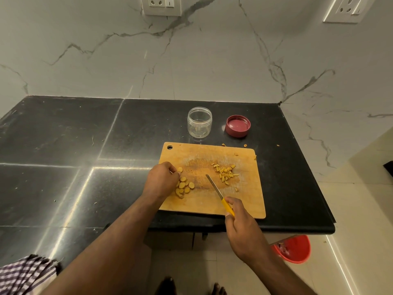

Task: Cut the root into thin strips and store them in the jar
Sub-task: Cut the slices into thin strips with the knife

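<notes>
The left hand (162,177) rests at the left edge of the cutting board (251,201), fingers curled and pinching a root slice (180,169) between the fingertips. Just beside that hand, toward the board's centre, lies a cluster of round root slices (184,187), some overlapping one another. The right hand (241,228) grips the yellow handle of a knife (220,193) at the near edge of the board; fingers are wrapped round the handle. The blade points away from the person and to the left, over the stained middle of the board; whether its tip touches the wood cannot be determined.

A pile of thin root strips (225,173) lies on the right half of the board, apart from the slices. A few stray pieces lie near the board's far right corner and on the surface just beyond it.

The board sits on a black stone surface (63,145), near its right end. Behind the board stands the clear jar (199,122), upright, open, with nothing visible inside. The red lid (237,125) lies to the right of the jar, inner side up, not touching it.

A red bucket (294,250) stands on the floor below the surface's right end. A checked cloth (25,273) is at the lower left.
</notes>
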Tool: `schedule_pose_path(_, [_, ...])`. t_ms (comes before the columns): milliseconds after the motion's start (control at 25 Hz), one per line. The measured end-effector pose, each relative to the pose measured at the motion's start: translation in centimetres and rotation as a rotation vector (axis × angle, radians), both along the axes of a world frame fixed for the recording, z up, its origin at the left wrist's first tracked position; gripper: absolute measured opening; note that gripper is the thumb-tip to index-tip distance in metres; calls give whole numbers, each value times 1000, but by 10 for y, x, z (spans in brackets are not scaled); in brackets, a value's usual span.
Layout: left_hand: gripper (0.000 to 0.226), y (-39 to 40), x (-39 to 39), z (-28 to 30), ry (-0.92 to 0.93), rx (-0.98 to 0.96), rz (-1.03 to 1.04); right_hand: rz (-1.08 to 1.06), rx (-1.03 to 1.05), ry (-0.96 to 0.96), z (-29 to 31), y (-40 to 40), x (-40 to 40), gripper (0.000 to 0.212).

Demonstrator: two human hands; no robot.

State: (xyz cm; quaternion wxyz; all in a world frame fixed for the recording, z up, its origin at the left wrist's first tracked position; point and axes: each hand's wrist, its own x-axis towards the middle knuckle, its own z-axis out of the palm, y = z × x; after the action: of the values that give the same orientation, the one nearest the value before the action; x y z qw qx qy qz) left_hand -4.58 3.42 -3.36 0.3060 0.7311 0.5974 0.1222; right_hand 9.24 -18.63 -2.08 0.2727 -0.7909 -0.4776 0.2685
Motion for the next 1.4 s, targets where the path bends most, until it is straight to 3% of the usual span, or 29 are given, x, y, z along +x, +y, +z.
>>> schedule_pose_path(160, [26, 6, 9, 4, 93, 51, -35, 8, -1, -11, 1, 1, 1, 36])
schedule_pose_path(360, [15, 6, 21, 15, 72, 80, -111, -11, -8, -3, 0, 0, 3, 36])
schedule_pose_path(600, [19, -12, 48, 16, -25, -100, -362, -45, -5, 13, 1, 1, 8, 35])
schedule_pose_path(960, [24, -16, 47, 6, 58, 7, -326, -29, 18, 25, 5, 5, 5, 38])
schedule_pose_path(1400, [20, -24, 46, -2, 52, 81, -281, 86, 22, -96, 1, 16, -5, 47])
